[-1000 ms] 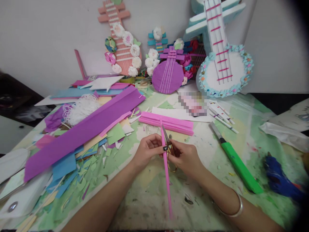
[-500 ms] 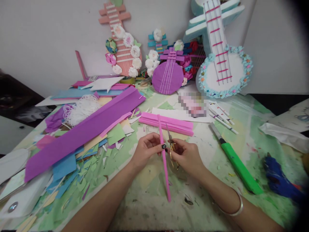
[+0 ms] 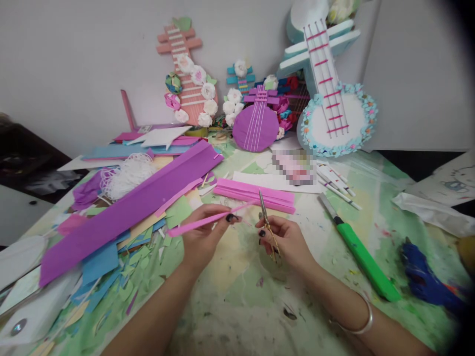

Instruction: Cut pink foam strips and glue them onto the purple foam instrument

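My left hand point(image 3: 208, 232) pinches a narrow pink paper strip point(image 3: 193, 225), which slants from lower left to upper right. Its right end comes close to the scissors point(image 3: 267, 222), small with gold handles. My right hand point(image 3: 287, 242) grips those scissors by the handles, blades pointing up and looking closed or nearly so. Just beyond both hands lies a folded pink paper piece point(image 3: 256, 195) on the table, partly behind the strip's tip and the blades.
A green utility knife point(image 3: 365, 259) and a blue glue gun point(image 3: 426, 277) lie at right. On the left are a long purple paper strip point(image 3: 129, 212), white cord point(image 3: 128, 175) and paper scraps. Decorated paper instruments, including a purple one point(image 3: 256, 126), stand against the wall.
The pink strip has turned from nearly upright to slanting sideways. My left hand has moved left, apart from my right hand, which still holds the scissors. The view has tilted slightly.
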The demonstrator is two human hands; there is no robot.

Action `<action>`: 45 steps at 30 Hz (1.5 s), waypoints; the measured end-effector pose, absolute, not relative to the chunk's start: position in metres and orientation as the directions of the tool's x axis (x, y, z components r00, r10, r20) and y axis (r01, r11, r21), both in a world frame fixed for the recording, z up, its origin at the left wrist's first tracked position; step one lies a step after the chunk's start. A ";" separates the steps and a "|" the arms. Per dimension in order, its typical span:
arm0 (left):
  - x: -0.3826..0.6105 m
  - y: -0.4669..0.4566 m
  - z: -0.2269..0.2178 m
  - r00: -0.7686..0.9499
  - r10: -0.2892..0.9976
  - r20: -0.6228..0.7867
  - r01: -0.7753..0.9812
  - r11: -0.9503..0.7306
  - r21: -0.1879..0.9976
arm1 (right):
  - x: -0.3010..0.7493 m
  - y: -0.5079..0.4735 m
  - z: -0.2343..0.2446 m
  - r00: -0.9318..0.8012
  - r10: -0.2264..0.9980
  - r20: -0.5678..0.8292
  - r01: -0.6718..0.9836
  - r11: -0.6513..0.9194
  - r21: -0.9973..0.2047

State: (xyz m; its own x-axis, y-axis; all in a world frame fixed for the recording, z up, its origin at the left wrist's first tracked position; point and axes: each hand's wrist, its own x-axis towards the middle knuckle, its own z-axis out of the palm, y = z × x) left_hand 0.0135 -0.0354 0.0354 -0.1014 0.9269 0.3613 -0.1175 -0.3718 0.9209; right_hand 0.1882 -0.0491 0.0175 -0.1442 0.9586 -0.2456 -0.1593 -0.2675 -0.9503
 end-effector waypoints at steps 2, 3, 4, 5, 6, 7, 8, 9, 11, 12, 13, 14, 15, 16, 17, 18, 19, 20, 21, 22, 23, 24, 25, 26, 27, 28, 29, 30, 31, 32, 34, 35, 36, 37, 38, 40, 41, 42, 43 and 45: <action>0.017 -0.036 0.031 -0.043 0.951 0.307 -0.129 -0.310 0.942 | 0.191 -0.048 0.016 -0.110 0.967 -0.229 -0.146 -0.243 -0.959; 0.018 -0.035 0.030 -0.051 0.957 0.285 -0.134 -0.289 0.948 | 0.192 -0.046 0.015 -0.070 0.977 -0.204 -0.123 -0.211 -0.970; 0.017 -0.033 0.029 -0.072 0.962 0.265 -0.143 -0.272 0.951 | 0.195 -0.045 0.015 -0.018 0.985 -0.171 -0.089 -0.172 -0.981; 0.016 -0.031 0.028 -0.101 0.964 0.247 -0.157 -0.260 0.953 | 0.197 -0.043 0.014 0.034 0.991 -0.133 -0.050 -0.131 -0.990; 0.013 -0.028 0.028 -0.135 0.963 0.233 -0.176 -0.255 0.951 | 0.200 -0.041 0.014 0.073 0.992 -0.099 -0.013 -0.098 -0.995; 0.011 -0.024 0.027 -0.162 0.962 0.220 -0.196 -0.250 0.948 | 0.202 -0.040 0.014 0.088 0.993 -0.075 0.017 -0.077 -0.997; 0.008 -0.021 0.026 -0.181 0.961 0.208 -0.214 -0.245 0.946 | 0.204 -0.038 0.014 0.075 0.995 -0.069 0.035 -0.072 -0.997; 0.006 -0.017 0.026 -0.194 0.962 0.194 -0.231 -0.237 0.944 | 0.205 -0.038 0.014 0.034 0.996 -0.082 0.042 -0.084 -0.996; 0.004 -0.012 0.024 -0.196 0.967 0.165 -0.266 -0.214 0.940 | 0.206 -0.039 0.013 -0.098 0.984 -0.149 0.036 -0.146 -0.989; 0.004 -0.010 0.023 -0.188 0.971 0.150 -0.283 -0.200 0.938 | 0.205 -0.040 0.013 -0.169 0.968 -0.187 0.030 -0.185 -0.982; 0.004 -0.009 0.022 -0.173 0.976 0.135 -0.299 -0.182 0.937 | 0.203 -0.042 0.012 -0.229 0.948 -0.219 0.025 -0.219 -0.975; 0.005 -0.008 0.020 -0.157 0.980 0.122 -0.315 -0.166 0.934 | 0.202 -0.044 0.011 -0.274 0.931 -0.243 0.023 -0.246 -0.969; 0.006 -0.008 0.018 -0.139 0.984 0.110 -0.330 -0.151 0.932 | 0.200 -0.046 0.010 -0.302 0.919 -0.255 0.022 -0.261 -0.965; 0.007 -0.007 0.017 -0.121 0.988 0.099 -0.345 -0.136 0.929 | 0.198 -0.048 0.009 -0.315 0.913 -0.260 0.022 -0.267 -0.964; 0.007 -0.007 0.015 -0.106 0.990 0.092 -0.361 -0.124 0.924 | 0.196 -0.050 0.009 -0.316 0.913 -0.260 0.023 -0.267 -0.964; 0.008 -0.006 0.013 -0.092 0.992 0.087 -0.376 -0.115 0.919 | 0.195 -0.051 0.009 -0.311 0.914 -0.259 0.025 -0.265 -0.964; 0.009 -0.006 0.011 -0.076 0.993 0.086 -0.387 -0.109 0.916 | 0.193 -0.052 0.009 -0.302 0.918 -0.258 0.027 -0.262 -0.965; 0.010 -0.006 0.009 -0.057 0.994 0.089 -0.390 -0.104 0.915 | 0.192 -0.052 0.009 -0.289 0.923 -0.254 0.029 -0.257 -0.966; 0.011 -0.007 0.008 -0.036 0.995 0.096 -0.383 -0.103 0.918 | 0.192 -0.052 0.009 -0.271 0.930 -0.248 0.033 -0.249 -0.968; 0.012 -0.008 0.007 -0.014 0.994 0.106 -0.363 -0.104 0.926 | 0.191 -0.051 0.009 -0.249 0.938 -0.239 0.040 -0.237 -0.971; 0.014 -0.009 0.006 0.010 0.993 0.116 -0.331 -0.106 0.938 | 0.190 -0.051 0.008 -0.219 0.950 -0.223 0.054 -0.216 -0.975; 0.016 -0.011 0.005 0.039 0.992 0.120 -0.287 -0.104 0.952 | 0.190 -0.050 0.007 -0.187 0.962 -0.198 0.074 -0.187 -0.979; 0.018 -0.014 0.004 0.071 0.991 0.118 -0.237 -0.098 0.967 | 0.189 -0.049 0.004 -0.154 0.973 -0.169 0.097 -0.155 -0.983; 0.020 -0.017 0.003 0.102 0.989 0.109 -0.186 -0.089 0.979 | 0.189 -0.049 0.001 -0.125 0.983 -0.137 0.121 -0.122 -0.985; 0.022 -0.021 0.003 0.139 0.986 0.092 -0.139 -0.072 0.988 | 0.188 -0.049 -0.002 -0.104 0.989 -0.108 0.143 -0.092 -0.985; 0.024 -0.024 0.002 0.176 0.982 0.069 -0.100 -0.052 0.994 | 0.188 -0.049 -0.005 -0.090 0.993 -0.082 0.161 -0.066 -0.985; 0.025 -0.028 0.002 0.211 0.976 0.048 -0.071 -0.034 0.997 | 0.187 -0.049 -0.008 -0.084 0.995 -0.060 0.175 -0.045 -0.983; 0.025 -0.031 0.001 0.241 0.970 0.033 -0.053 -0.020 0.998 | 0.186 -0.050 -0.010 -0.084 0.996 -0.043 0.185 -0.027 -0.982; 0.026 -0.034 0.000 0.266 0.964 0.022 -0.045 -0.010 0.999 | 0.185 -0.052 -0.011 -0.085 0.996 -0.025 0.194 -0.008 -0.981; 0.025 -0.038 0.000 0.288 0.958 0.016 -0.044 -0.003 0.999 | 0.184 -0.054 -0.011 -0.090 0.996 -0.008 0.200 0.010 -0.980; 0.023 -0.044 -0.002 0.307 0.952 0.024 -0.063 -0.005 0.998 | 0.182 -0.059 -0.010 -0.105 0.994 0.020 0.203 0.041 -0.978; 0.021 -0.047 -0.004 0.311 0.950 0.029 -0.076 -0.006 0.997 | 0.181 -0.062 -0.009 -0.115 0.993 0.031 0.199 0.054 -0.978; 0.019 -0.050 -0.005 0.313 0.949 0.034 -0.089 -0.007 0.996 | 0.180 -0.065 -0.009 -0.126 0.991 0.039 0.193 0.063 -0.979; 0.017 -0.052 -0.007 0.316 0.948 0.038 -0.103 -0.006 0.995 | 0.180 -0.068 -0.008 -0.138 0.989 0.043 0.185 0.068 -0.980; 0.014 -0.055 -0.010 0.325 0.945 0.041 -0.119 -0.002 0.993 | 0.179 -0.072 -0.008 -0.152 0.987 0.043 0.175 0.070 -0.982; 0.010 -0.059 -0.014 0.366 0.930 0.046 -0.151 0.010 0.988 | 0.179 -0.078 -0.010 -0.180 0.983 0.034 0.153 0.062 -0.986; 0.009 -0.060 -0.016 0.393 0.918 0.050 -0.167 0.018 0.986 | 0.179 -0.081 -0.011 -0.194 0.981 0.025 0.144 0.054 -0.988; 0.007 -0.062 -0.017 0.414 0.909 0.054 -0.176 0.022 0.984 | 0.180 -0.084 -0.013 -0.206 0.978 0.016 0.135 0.045 -0.990; 0.007 -0.063 -0.018 0.432 0.900 0.058 -0.183 0.024 0.983 | 0.181 -0.087 -0.014 -0.217 0.976 0.008 0.128 0.037 -0.991; 0.006 -0.065 -0.018 0.466 0.883 0.064 -0.192 0.029 0.981 | 0.183 -0.092 -0.014 -0.236 0.972 -0.005 0.116 0.023 -0.993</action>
State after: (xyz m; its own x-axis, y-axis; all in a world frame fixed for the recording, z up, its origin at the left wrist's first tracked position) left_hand 0.0057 -0.0653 -0.0185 0.4657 0.8826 0.0645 -0.1917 0.0295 0.9810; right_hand 0.1831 -0.0921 -0.0143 -0.2362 0.9717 -0.0049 0.1165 0.0233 -0.9929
